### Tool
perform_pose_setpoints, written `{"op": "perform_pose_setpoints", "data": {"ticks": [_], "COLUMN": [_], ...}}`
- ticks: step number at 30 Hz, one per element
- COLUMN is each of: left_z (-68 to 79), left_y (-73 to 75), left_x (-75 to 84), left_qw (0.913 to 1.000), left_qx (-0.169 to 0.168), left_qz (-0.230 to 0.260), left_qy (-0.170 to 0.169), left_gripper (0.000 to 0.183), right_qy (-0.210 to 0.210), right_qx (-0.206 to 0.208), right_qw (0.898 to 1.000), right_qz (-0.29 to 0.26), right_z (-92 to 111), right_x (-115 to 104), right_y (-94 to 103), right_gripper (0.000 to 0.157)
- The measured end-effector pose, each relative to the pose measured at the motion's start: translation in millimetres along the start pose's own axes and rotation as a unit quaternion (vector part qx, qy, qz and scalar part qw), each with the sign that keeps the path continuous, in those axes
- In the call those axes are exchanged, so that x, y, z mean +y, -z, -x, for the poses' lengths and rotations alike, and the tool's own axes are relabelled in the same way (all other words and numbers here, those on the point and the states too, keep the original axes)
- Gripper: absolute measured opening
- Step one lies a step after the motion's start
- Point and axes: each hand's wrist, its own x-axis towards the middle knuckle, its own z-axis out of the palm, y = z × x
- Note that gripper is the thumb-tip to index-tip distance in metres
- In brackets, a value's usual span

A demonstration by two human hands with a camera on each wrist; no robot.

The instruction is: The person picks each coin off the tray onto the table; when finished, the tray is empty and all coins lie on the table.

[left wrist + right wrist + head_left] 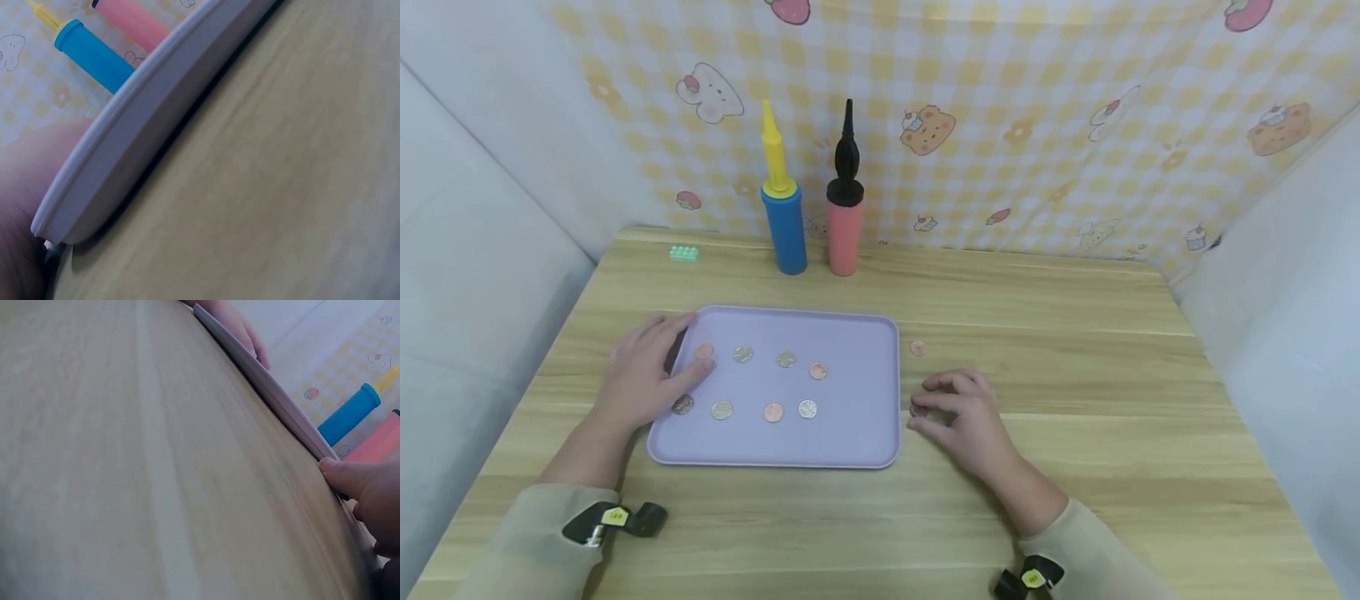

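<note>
A lilac tray [857, 383] lies on the wooden table, with several copper and silver coins spread over its left and middle parts. Across the tray's left rim rests my left hand [643, 375], its fingers reaching toward the far corner and its thumb over the tray floor near a copper coin [703, 351]. Just outside the right rim, my right hand [966, 421] pinches a small coin [915, 409] with thumb and fingertips, low over the table. Another copper coin [918, 347] lies on the wood beyond that hand. The right wrist view shows the right thumb [340, 475] beside the tray rim.
A blue hand pump [786, 233] with a yellow nozzle and a pink hand pump [844, 237] with a black top stand behind the tray. To their left lies a mint-green toy brick [683, 252]. A checked cloth [1000, 167] hangs along the table's back edge.
</note>
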Motion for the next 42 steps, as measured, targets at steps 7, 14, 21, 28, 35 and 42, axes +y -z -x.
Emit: {"op": "perform_pose_setpoints", "data": {"ticks": [7, 14, 21, 28, 35, 42], "left_z": [-0.8, -1.0, -2.1, 0.1, -1.1, -3.2], "left_y": [-0.6, -2.3, 0.2, 1.3, 1.3, 1.0], "left_x": [0.9, 0.6, 3.3, -1.8, -4.2, -4.5], "left_qw": [1.0, 1.0, 0.9999, 0.9999, 1.0, 0.9998], "left_qx": [-0.004, -0.006, -0.005, -0.002, -0.005, -0.009], "left_qz": [0.0, -0.001, 0.009, 0.014, 0.008, 0.016], "left_qy": [-0.001, -0.001, -0.004, -0.006, -0.003, -0.008], "left_gripper": [0.08, 0.08, 0.076, 0.078, 0.079, 0.079], "right_qy": [-0.007, -0.03, -0.025, -0.023, -0.009, 0.044], "right_qx": [-0.016, -0.031, -0.016, -0.014, 0.016, 0.072], "right_qw": [1.0, 0.999, 1.0, 1.0, 1.0, 0.996], "right_qz": [0.009, 0.006, 0.0, -0.003, 0.006, 0.023], "right_z": [2, 3, 3, 1, -4, -18], "right_x": [-1, -3, -2, -5, -5, -5], "right_y": [0.8, 3.0, 2.5, 0.9, -2.8, -11.5], "right_gripper": [0.028, 0.027, 0.022, 0.022, 0.026, 0.036]}}
